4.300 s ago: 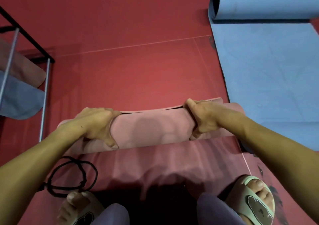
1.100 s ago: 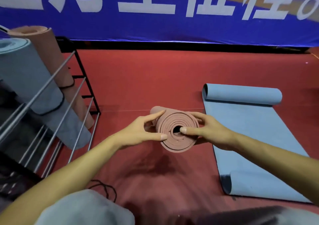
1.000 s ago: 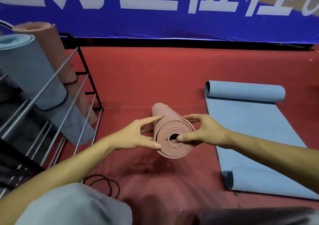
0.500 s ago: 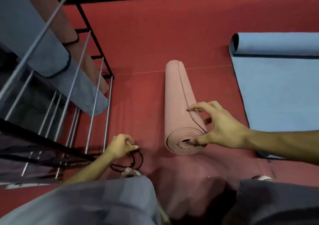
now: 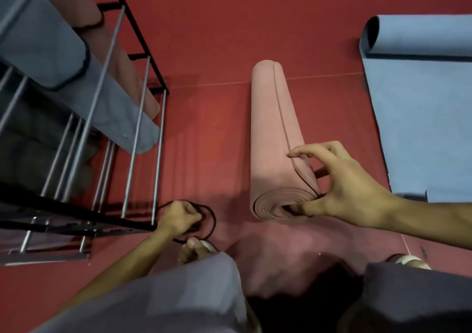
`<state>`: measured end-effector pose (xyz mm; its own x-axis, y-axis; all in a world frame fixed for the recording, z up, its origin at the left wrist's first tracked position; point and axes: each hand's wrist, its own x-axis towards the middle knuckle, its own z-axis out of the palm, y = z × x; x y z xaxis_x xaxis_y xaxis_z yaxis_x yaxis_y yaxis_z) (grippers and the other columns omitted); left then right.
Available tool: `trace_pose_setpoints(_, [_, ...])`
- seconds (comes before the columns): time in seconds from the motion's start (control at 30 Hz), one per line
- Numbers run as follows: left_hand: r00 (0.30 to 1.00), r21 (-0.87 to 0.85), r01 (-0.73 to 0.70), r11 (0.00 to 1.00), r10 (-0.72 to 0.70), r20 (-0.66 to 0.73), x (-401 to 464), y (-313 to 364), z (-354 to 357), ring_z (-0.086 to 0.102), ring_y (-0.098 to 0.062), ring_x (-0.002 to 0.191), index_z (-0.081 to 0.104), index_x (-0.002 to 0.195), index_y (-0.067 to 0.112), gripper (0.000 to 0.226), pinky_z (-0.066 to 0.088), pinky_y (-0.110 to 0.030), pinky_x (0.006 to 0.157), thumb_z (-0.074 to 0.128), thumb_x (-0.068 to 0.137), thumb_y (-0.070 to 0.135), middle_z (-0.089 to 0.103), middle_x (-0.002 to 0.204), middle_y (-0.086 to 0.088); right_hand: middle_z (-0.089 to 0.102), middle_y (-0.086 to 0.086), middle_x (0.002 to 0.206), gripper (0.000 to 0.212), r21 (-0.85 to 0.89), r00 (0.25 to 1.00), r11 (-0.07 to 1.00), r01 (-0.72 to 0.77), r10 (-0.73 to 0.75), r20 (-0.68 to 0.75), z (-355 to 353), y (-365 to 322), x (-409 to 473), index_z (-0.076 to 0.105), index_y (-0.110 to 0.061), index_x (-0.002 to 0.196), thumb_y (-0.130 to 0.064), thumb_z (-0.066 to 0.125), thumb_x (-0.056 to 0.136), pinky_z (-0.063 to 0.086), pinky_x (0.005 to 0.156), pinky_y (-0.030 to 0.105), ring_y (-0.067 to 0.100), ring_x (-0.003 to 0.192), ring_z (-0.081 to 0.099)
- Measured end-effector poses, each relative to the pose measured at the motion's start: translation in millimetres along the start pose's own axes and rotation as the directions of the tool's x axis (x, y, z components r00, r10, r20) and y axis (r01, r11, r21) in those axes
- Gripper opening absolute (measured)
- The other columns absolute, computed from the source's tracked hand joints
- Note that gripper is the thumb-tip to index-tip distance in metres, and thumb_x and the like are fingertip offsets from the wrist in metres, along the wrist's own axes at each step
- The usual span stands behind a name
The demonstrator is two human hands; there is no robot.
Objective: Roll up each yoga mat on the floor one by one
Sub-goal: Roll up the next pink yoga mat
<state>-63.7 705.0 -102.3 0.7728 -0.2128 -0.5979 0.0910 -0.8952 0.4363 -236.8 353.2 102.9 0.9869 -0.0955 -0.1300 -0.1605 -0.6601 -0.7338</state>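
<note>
- The red floor (image 5: 229, 26) fills my view from the head camera, and everything else lies or stands on it.
- A metal rack (image 5: 132, 59) stands at the left, with black frame bars and silver rods; rolled mats lean in it, a grey-blue one (image 5: 51, 51) in front of a pink one (image 5: 112, 59).
- The blue mat (image 5: 421, 128) lies at the right, mostly flat, its far end curled into a loose roll.
- The pink mat (image 5: 270, 138) is fully rolled and lies on the floor between the rack and the blue mat, pointing away from me, its spiral end nearest me.
- My knees, in grey trousers (image 5: 178, 294), fill the bottom of the view, with a sandalled foot (image 5: 196, 249) showing just past the left knee.
- My right hand (image 5: 352, 187) holds the near end of the pink mat: the grip is curled around it, index finger on the loose outer edge on top, thumb pressed into the spiral end.
- My left hand (image 5: 178, 217) is low by the rack's corner, its grip closed in a fist around a black cord.
- The black cord (image 5: 213, 220) lies in loops on the floor around that hand, close to my left foot.
</note>
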Motion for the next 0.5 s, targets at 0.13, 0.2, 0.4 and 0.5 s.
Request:
trace_pose_setpoints(0.13, [0.997, -0.096, -0.068, 0.993, 0.066, -0.027, -24.9, 22.3, -34.1, 0.063, -0.016, 0.054, 0.074, 0.072, 0.011, 0.015, 0.055, -0.032, 0.059, 0.083, 0.083, 0.017, 0.071, 0.06, -0.001, 0.039, -0.012, 0.131, 0.094, -0.017, 1.0, 1.0, -0.016, 0.015, -0.005, -5.7, -6.5, -3.6, 0.05, -0.06, 0.134, -0.044, 0.099, 0.055, 0.051, 0.102, 0.027, 0.006, 0.113, 0.055])
trace_pose_setpoints(0.2, [0.994, -0.077, -0.112, 0.991, 0.111, -0.01, -40.0, 35.8, -57.1, 0.065, -0.017, 0.054, 0.073, 0.075, 0.006, 0.013, 0.052, -0.028, 0.054, 0.079, 0.085, 0.012, 0.074, 0.064, -0.005, 0.039, -0.011, 0.13, 0.094, -0.036, 0.999, 0.999, -0.033, 0.033, -0.004, -12.3, -13.8, -1.4, 0.049, -0.06, 0.135, -0.049, 0.096, 0.054, 0.054, 0.1, 0.033, 0.01, 0.11, 0.056])
trace_pose_setpoints(0.4, [0.938, 0.048, -0.341, 0.939, 0.343, -0.041, -89.4, 100.3, -134.4, 0.072, -0.013, 0.065, 0.073, 0.079, 0.01, 0.009, 0.054, -0.027, 0.064, 0.08, 0.084, 0.009, 0.076, 0.069, -0.002, 0.041, -0.01, 0.126, 0.097, -0.163, 0.998, 0.985, -0.06, 0.061, 0.002, -34.4, -38.2, -1.1, 0.046, -0.056, 0.14, -0.061, 0.081, 0.049, 0.054, 0.098, 0.041, 0.015, 0.108, 0.056])
trace_pose_setpoints(0.5, [0.878, 0.078, -0.47, 0.879, 0.474, -0.058, -119.2, 150.4, -174.2, 0.076, -0.018, 0.07, 0.072, 0.083, 0.009, 0.01, 0.062, -0.036, 0.064, 0.079, 0.091, 0.011, 0.078, 0.072, -0.002, 0.042, -0.009, 0.121, 0.099, -0.268, 0.996, 0.961, -0.067, 0.081, 0.041, -51.0, -55.7, -8.2, 0.044, -0.053, 0.144, -0.062, 0.081, 0.052, 0.051, 0.096, 0.039, 0.018, 0.107, 0.056])
